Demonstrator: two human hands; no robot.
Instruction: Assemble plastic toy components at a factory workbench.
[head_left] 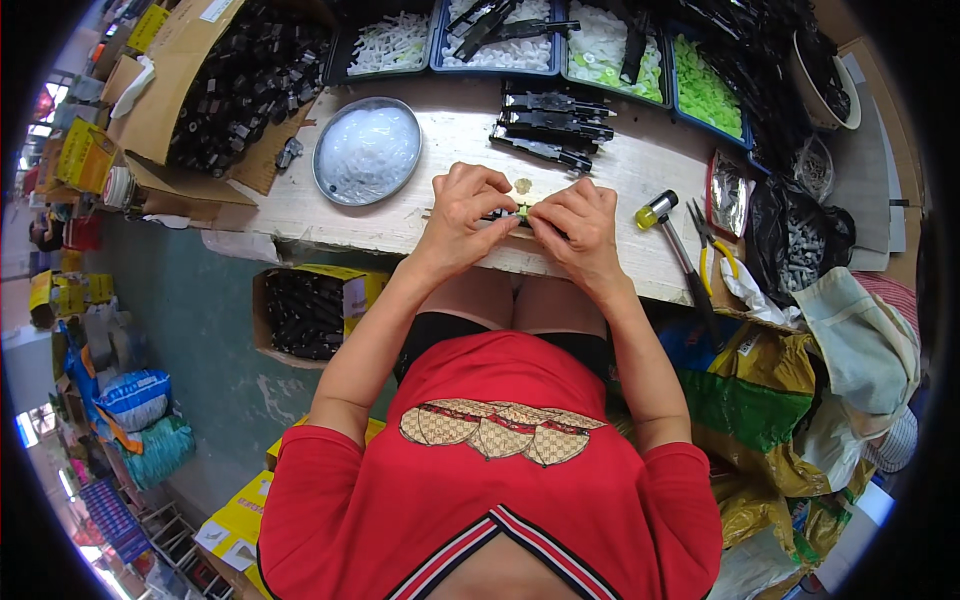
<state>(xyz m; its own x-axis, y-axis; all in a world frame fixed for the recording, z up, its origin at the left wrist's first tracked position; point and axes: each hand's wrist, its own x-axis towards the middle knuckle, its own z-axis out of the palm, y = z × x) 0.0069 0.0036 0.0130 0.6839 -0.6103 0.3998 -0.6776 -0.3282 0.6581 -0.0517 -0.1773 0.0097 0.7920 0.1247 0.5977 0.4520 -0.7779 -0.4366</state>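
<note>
Black part with a green piece is pinched by left hand and right hand near the desk's front edge, seemingly mid-assembly, while similar black pieces lie farther back, completion unverifiable.

Two hands on show, one left hand and one right hand, and between them one black piece with one green bit! Across the back, count the bins: four! One dish, one hammer, one pair of pliers, one tub. Cartons of black parts? Two: one upper carton, one lower carton! And the stack, at least four parts, overlapping too tightly for an exact tally!
</note>
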